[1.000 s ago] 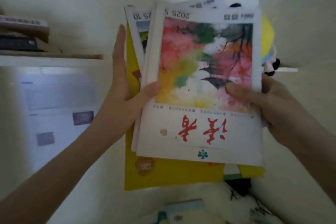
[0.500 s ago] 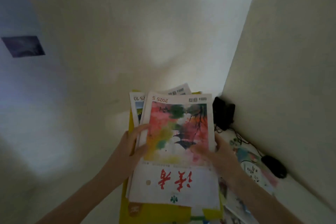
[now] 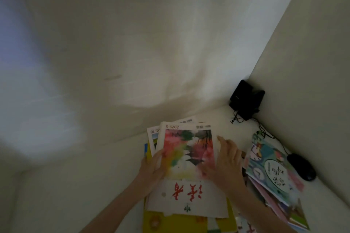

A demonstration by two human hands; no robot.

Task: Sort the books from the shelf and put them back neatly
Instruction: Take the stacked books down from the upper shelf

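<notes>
A stack of magazines and books [image 3: 186, 191] lies low over the white desk [image 3: 91, 185], its top cover a colourful watercolour with red characters, upside down to me. A yellow book [image 3: 170, 223] shows under it. My left hand [image 3: 153, 168] holds the stack's left edge, thumb on the cover. My right hand [image 3: 226, 162] lies on the stack's right side, fingers spread over the cover and edge. The shelf is out of view.
A second pile of colourful books [image 3: 274, 176] lies to the right of the stack. A black mouse [image 3: 302, 166] rests beside the right wall. A black device [image 3: 246, 98] with cables stands in the corner. White walls close off the back and right.
The stack has come down from in front of the shelf to the desk surface. My view has tilted down to the desk corner. Both hands stay on the stack.
</notes>
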